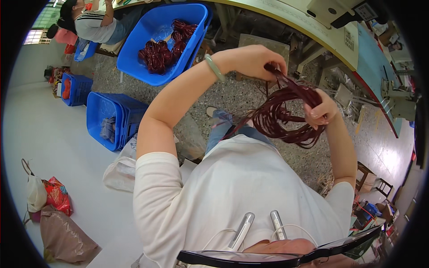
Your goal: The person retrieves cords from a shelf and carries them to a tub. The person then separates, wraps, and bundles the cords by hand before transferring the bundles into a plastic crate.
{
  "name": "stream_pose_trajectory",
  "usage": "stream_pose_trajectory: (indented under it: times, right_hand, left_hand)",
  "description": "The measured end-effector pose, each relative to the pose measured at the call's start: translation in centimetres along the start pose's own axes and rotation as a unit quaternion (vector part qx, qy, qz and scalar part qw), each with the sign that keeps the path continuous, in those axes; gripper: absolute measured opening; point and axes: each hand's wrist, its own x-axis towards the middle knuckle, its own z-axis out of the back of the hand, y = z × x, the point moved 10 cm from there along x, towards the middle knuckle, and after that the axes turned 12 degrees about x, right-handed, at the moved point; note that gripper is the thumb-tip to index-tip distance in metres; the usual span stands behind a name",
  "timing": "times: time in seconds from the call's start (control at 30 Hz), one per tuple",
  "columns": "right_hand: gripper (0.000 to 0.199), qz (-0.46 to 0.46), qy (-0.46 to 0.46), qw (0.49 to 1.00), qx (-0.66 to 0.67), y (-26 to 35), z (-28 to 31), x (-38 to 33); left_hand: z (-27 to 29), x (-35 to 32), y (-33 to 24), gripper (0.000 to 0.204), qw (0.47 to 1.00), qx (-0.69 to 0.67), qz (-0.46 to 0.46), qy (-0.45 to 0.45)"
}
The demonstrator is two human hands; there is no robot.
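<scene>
Between my hands hangs a looped bundle of thin dark red cords (279,118), held up in front of my lap. My left hand (259,62), with a pale green bangle (215,68) on its wrist, pinches the upper end of the bundle. My right hand (322,109) is wrapped round the right side of the loops. Some loose strands trail down toward my legs. Similar dark red cord bundles (157,57) lie in a large blue tub (147,27) beyond my left arm.
A long workbench (308,40) runs along the far side and right. Blue baskets (123,105) stand on the floor at left, one holding a grey bundle (107,128). A white plastic bag (119,174) lies beside me. Another person (96,24) sits at the far left.
</scene>
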Motion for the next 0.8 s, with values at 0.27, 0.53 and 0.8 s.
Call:
stream_pose_trajectory:
  times: [0.27, 0.53, 0.8]
  right_hand:
    - [0.023, 0.097, 0.122, 0.986, -0.054, 9.4, -8.2, -1.3]
    - [0.022, 0.174, 0.001, 0.941, -0.289, 16.8, -14.3, 2.1]
    - [0.029, 0.255, -0.058, 0.902, -0.343, 19.5, -19.3, 12.9]
  left_hand:
    - [6.2, 1.0, -2.0, 0.058, 0.973, -0.122, -0.075, -0.181]
    - [7.0, 0.4, -3.7, 0.078, 0.787, -0.568, -0.180, -0.159]
    - [10.9, -5.3, -0.2, 0.092, 0.794, -0.469, -0.143, -0.360]
